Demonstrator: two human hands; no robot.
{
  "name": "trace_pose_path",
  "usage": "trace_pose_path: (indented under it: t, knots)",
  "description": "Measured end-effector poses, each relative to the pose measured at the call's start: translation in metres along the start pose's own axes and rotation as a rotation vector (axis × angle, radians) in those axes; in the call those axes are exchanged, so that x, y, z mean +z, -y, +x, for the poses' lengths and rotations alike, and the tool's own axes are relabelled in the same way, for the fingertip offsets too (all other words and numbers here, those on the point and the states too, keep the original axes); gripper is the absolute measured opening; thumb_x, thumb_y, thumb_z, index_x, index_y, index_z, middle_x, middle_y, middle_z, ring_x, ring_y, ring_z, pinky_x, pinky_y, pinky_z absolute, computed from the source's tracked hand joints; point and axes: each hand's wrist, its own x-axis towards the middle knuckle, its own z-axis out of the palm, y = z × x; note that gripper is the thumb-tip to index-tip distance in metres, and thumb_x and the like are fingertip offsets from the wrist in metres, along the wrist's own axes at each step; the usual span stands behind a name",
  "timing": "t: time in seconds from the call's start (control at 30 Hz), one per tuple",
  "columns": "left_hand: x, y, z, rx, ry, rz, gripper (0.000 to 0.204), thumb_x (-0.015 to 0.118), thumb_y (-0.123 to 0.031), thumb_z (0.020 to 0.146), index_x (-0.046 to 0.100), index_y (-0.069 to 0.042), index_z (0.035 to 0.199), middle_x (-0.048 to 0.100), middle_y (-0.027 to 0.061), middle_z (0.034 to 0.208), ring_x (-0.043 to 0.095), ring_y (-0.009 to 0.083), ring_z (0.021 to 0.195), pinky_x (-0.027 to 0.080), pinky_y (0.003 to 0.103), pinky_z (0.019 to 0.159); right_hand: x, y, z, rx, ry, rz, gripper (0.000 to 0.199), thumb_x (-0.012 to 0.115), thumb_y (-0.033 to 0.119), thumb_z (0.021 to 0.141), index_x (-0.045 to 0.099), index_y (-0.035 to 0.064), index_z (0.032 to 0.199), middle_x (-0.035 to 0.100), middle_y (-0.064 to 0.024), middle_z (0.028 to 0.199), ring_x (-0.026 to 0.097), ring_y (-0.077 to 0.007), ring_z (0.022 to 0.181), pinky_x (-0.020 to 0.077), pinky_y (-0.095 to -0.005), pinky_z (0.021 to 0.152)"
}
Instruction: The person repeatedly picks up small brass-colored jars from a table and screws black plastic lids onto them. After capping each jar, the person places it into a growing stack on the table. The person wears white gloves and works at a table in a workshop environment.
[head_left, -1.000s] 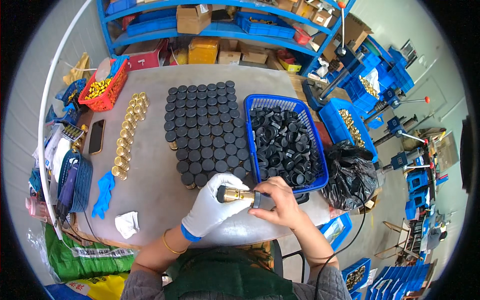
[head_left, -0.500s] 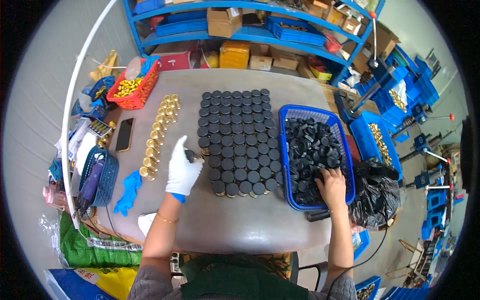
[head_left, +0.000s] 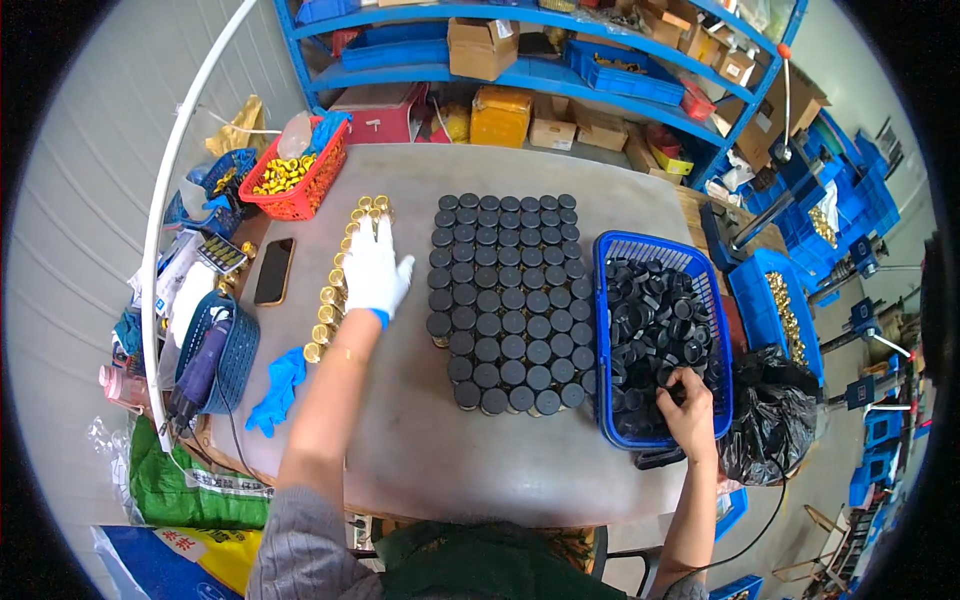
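Observation:
My left hand [head_left: 376, 275], in a white glove, reaches over the row of gold metal cylinders [head_left: 328, 314] left of the table's middle. Its fingers stretch forward and the thumb stands apart; part of the row is hidden under it. In the blue basket [head_left: 603, 325] at the right, my bare right hand [head_left: 690, 412] has its fingers curled and pinched on a round black cap [head_left: 666, 378]. Loose black caps [head_left: 655, 310] fill that basket. Between my hands, black-capped gold cylinders [head_left: 513, 298] stand upright in a tight block of several rows.
A phone [head_left: 275, 271] and a blue glove [head_left: 279, 392] lie left of the gold row. Behind them stands a red basket [head_left: 327, 182] of gold pieces. A black plastic bag [head_left: 768, 425] sits right of the blue basket. Blue shelving [head_left: 545, 75] rises beyond the table.
My left hand has gone from beside the capped block, where it held a black-capped piece, up and left to the gold row. My right hand's fingers have closed in the basket. The view has shifted.

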Motion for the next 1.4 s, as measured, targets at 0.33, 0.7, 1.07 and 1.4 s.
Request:
trace_pose_path:
  t: [0.33, 0.7, 1.07, 1.4]
  knots:
    - [0.055, 0.068, 0.028, 0.293, -0.181, 0.304, 0.046, 0.065, -0.028, 0.081, 0.057, -0.01, 0.122, 0.059, 0.0128, 0.119, 0.048, 0.0286, 0.122, 0.039, 0.05, 0.096, 0.01, 0.03, -0.014, 0.026, 0.043, 0.253, 0.048, 0.076, 0.01, 0.071, 0.055, 0.0016, 0.113, 0.067, -0.0128, 0.093, 0.064, -0.0191, 0.082, 0.0506, -0.0299, 0.076]
    - [-0.104, -0.102, -0.137, -0.404, 0.799, -1.905, 0.02, 0.055, -0.022, 0.095, 0.046, -0.007, 0.104, 0.064, 0.0147, 0.079, 0.061, 0.0191, 0.051, 0.047, 0.029, 0.042, 0.04, 0.103, -0.023, -0.175, 0.429, 0.478, 0.051, 0.077, 0.011, 0.073, 0.055, 0.0009, 0.117, 0.065, -0.0108, 0.101, 0.062, -0.0125, 0.082, 0.0512, -0.0286, 0.072]
    - [-0.114, -0.147, -0.172, -0.237, 1.023, -1.627, 0.026, 0.069, -0.012, 0.086, 0.059, -0.002, 0.107, 0.064, 0.0057, 0.079, 0.057, 0.0079, 0.059, 0.045, 0.023, 0.05, 0.024, 0.065, -0.048, -0.013, 0.455, 0.853, 0.05, 0.079, -0.002, 0.071, 0.058, -0.0027, 0.116, 0.062, -0.0068, 0.109, 0.061, -0.0136, 0.096, 0.0491, -0.0285, 0.088]
    - [-0.115, -0.154, -0.182, -0.099, 0.849, -1.673, 0.021, 0.071, -0.009, 0.083, 0.062, -0.002, 0.1, 0.065, 0.0039, 0.08, 0.061, 0.0088, 0.064, 0.049, 0.024, 0.055, 0.011, 0.068, -0.047, -0.001, 0.458, 0.75, 0.038, 0.08, 0.013, 0.073, 0.064, -0.0012, 0.104, 0.067, -0.0091, 0.085, 0.066, -0.0164, 0.078, 0.0524, -0.0284, 0.073]
